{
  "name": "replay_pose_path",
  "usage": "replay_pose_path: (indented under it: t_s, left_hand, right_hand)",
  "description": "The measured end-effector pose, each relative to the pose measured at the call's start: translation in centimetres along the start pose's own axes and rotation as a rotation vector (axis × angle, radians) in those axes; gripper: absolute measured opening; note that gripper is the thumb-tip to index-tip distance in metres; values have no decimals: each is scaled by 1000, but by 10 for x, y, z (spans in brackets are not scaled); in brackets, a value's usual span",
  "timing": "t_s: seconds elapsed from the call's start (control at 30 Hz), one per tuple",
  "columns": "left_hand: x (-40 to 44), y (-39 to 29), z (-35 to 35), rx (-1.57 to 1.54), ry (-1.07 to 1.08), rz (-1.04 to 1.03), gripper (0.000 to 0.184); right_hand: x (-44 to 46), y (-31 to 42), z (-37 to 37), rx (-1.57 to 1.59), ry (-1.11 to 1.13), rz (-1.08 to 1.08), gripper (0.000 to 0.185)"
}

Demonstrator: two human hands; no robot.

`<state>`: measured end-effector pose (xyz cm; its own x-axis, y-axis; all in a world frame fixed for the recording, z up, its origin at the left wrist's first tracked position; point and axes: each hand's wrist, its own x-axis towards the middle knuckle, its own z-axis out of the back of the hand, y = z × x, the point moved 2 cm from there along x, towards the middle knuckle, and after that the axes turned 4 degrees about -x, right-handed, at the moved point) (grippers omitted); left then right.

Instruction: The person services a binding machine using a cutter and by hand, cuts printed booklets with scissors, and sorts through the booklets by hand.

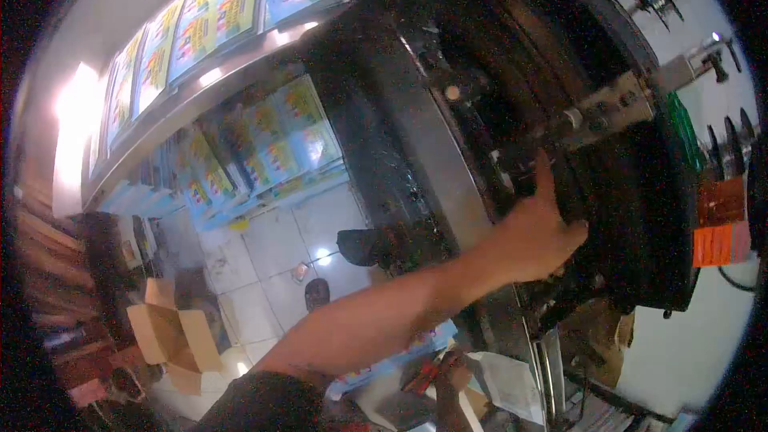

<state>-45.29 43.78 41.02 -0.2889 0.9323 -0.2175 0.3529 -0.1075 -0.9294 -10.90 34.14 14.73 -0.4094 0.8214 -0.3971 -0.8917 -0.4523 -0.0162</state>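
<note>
My left hand reaches across from the lower left, over a dark machine. Its index finger is stretched out and touches or almost touches a small part below a metal bracket; the thumb stands apart, and nothing shows in the hand. Low in the view, my right hand is dim and partly cut off, its fingers bent beside a red and dark object. What it grips is too dark to make out. A white sheet or tray lies just right of it.
Stacks of printed blue and yellow booklets lie on a metal-edged table, with more booklets on a lower level. An open cardboard box stands on the tiled floor. Orange notes hang at the right.
</note>
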Motion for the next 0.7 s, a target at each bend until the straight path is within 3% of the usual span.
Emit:
replay_pose_path:
  t_s: [0.07,0.23,0.3,0.4,0.53,0.6,0.7]
  left_hand:
    - [1,4,-9,44,6,-6,98]
    - [9,14,-15,119,-11,-19,100]
    - [4,15,-19,160,-61,-204,97]
    - [-3,21,-20,110,-116,-261,92]
    - [-18,30,-18,36,-177,-366,81]
    - [-30,21,-7,662,-511,-785,69]
    - [-39,38,18,668,-431,-894,53]
  right_hand:
    - [3,-12,-15,34,-71,-70,39]
    - [2,-5,-2,225,-97,6,35]
    - [0,1,3,184,-304,47,34]
    - [-5,0,5,92,-438,72,33]
    - [-2,1,7,129,-280,51,37]
    - [-2,2,11,140,-182,23,39]
    - [-1,3,15,140,-71,-22,42]
